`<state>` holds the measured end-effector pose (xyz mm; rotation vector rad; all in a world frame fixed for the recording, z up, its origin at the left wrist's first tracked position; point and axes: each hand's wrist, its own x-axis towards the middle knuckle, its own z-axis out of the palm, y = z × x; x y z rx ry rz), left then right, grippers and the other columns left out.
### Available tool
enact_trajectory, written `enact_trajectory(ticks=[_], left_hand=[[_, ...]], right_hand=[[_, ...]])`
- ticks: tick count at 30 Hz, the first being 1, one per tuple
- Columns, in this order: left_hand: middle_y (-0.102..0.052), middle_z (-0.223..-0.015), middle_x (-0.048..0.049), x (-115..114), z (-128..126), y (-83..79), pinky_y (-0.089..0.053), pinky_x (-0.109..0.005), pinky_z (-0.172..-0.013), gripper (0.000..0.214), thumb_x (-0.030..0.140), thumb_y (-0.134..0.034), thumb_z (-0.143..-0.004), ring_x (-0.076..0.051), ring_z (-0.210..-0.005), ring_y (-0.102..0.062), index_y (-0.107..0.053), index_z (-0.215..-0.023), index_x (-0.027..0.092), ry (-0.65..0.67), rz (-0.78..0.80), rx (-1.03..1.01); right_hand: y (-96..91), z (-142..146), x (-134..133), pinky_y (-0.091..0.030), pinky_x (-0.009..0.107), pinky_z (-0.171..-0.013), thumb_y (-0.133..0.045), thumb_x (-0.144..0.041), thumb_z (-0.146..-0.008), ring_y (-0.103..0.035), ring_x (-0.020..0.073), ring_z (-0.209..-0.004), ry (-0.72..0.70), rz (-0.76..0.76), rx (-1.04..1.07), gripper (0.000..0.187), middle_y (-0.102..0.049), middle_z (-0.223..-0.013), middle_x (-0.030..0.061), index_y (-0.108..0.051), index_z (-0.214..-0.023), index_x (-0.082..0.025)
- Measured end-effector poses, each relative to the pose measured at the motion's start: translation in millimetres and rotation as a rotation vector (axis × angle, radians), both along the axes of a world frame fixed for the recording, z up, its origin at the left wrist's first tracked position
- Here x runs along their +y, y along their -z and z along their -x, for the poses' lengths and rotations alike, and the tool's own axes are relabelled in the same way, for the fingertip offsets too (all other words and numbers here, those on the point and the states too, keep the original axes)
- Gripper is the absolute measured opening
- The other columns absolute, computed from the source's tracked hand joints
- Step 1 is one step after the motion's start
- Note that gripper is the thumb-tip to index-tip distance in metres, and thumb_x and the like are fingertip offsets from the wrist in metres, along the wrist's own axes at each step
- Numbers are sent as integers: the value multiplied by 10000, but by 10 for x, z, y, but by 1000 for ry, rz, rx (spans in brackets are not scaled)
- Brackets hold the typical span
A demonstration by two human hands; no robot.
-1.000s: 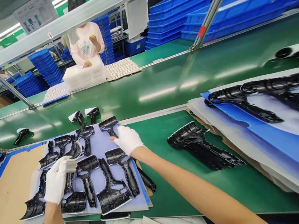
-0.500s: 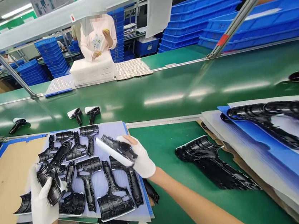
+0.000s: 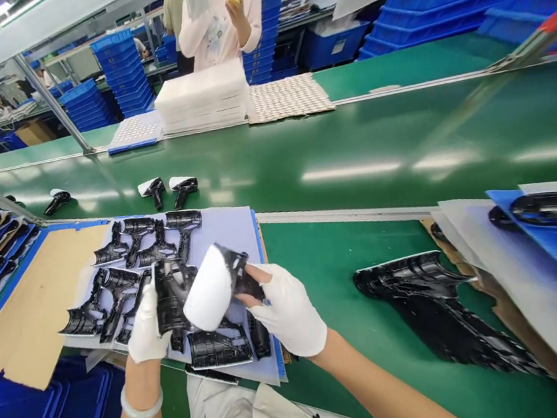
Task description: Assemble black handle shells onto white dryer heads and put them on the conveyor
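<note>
My right hand (image 3: 287,308), in a white glove with some fingertips bare, grips the handle of a hair dryer shell half (image 3: 208,289). Its smooth white outer face is turned toward me. My left hand (image 3: 147,328), also gloved, is closed around another shell half (image 3: 169,298), black inside with a pale edge. The two shells overlap in view; whether they touch I cannot tell. Beneath both hands several black shell halves (image 3: 220,347) lie on a pale sheet (image 3: 220,226).
Right of the sheet, a stack of black shell halves (image 3: 419,293) rests on the green table, beside layered sheets (image 3: 506,263). White-and-black hair dryer bodies (image 3: 184,189) sit on the green belt (image 3: 352,147). Brown cardboard (image 3: 32,297) lies left. A person (image 3: 222,27) stands across.
Both hands have come together above the sheet, each with its shell half. The right-hand shell now shows more of its white outside. The camera view has tilted down and turned left.
</note>
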<state>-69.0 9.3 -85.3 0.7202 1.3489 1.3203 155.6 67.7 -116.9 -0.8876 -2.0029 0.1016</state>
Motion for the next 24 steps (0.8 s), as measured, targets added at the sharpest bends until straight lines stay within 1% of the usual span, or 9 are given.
enact_trajectory(ticks=[3, 5, 9, 12, 15, 17, 19, 21, 24], left_hand=[[-652, -1353, -100, -3, -125, -35, -443, -417, -1126, 765, 759, -604, -751, -319, -1342, -527, -649, -1301, 228, 67, -76, 62], [-615, -1405, -106, 2, -199, -61, -398, -426, -1160, 777, 736, -628, -755, -328, -1363, -504, -628, -1328, 211, 106, -107, 46], [-613, -1402, -133, 3, -302, -66, -412, -451, -1150, 843, 742, -671, -712, -342, -1315, -554, -602, -1356, 202, 120, -84, -35], [-598, -1418, -131, -22, -320, -41, -412, -453, -1152, 874, 752, -662, -711, -341, -1327, -542, -568, -1391, 212, 120, -50, -38], [-548, -1469, -124, -70, -289, -56, -356, -447, -1189, 901, 797, -566, -746, -345, -1393, -465, -527, -1431, 213, 222, -97, -47], [-500, -1511, -114, -101, -258, -109, -297, -440, -1218, 934, 830, -525, -736, -353, -1447, -382, -511, -1448, 226, 323, -190, 13], [-426, -1562, -105, -117, -239, -189, -215, -454, -1248, 1049, 853, -611, -618, -381, -1486, -290, -493, -1463, 243, 366, -322, 180], [-369, -1591, -111, -113, -245, -287, -160, -502, -1256, 1182, 790, -765, -468, -419, -1492, -250, -470, -1476, 250, 350, -417, 385], [-514, -1477, -150, -78, -294, -440, -268, -561, -1203, 1151, 607, -918, -382, -444, -1382, -430, -545, -1405, 236, 328, -424, 526]], right_hand=[[-60, 3, -19, -565, 437, -901, -493, -301, -978, -665, 271, -1082, -117, 8, -100, 398, -692, -1177, 157, -517, -1360, -193], [-56, 11, -21, -552, 458, -946, -502, -331, -978, -637, 282, -1141, -157, 20, -127, 422, -671, -1232, 166, -525, -1375, -188], [-27, 24, -28, -557, 448, -950, -523, -232, -953, -640, 269, -1133, -189, 30, -125, 425, -670, -1241, 147, -522, -1376, -197], [-40, 35, -37, -562, 431, -914, -517, -156, -919, -657, 261, -1074, -179, 124, -126, 403, -683, -1197, 133, -553, -1318, -201], [-98, 53, -39, -566, 404, -822, -549, -193, -885, -667, 256, -939, -194, 374, -94, 287, -694, -1062, 118, -611, -1165, -189], [-165, 65, -43, -559, 389, -809, -588, -310, -873, -654, 249, -912, -282, 612, -13, 263, -678, -1031, 105, -605, -1101, -182], [-248, 72, -54, -548, 377, -819, -588, -491, -873, -639, 246, -918, -408, 851, 104, 363, -666, -1014, 94, -591, -1050, -174], [-329, 75, -74, -539, 358, -773, -524, -668, -867, -621, 233, -855, -534, 1075, 194, 510, -657, -907, 74, -579, -953, -168], [-388, 87, -119, -514, 315, -676, -503, -810, -798, -569, 189, -725, -709, 1295, 219, 645, -613, -732, 38, -551, -792, -167]])
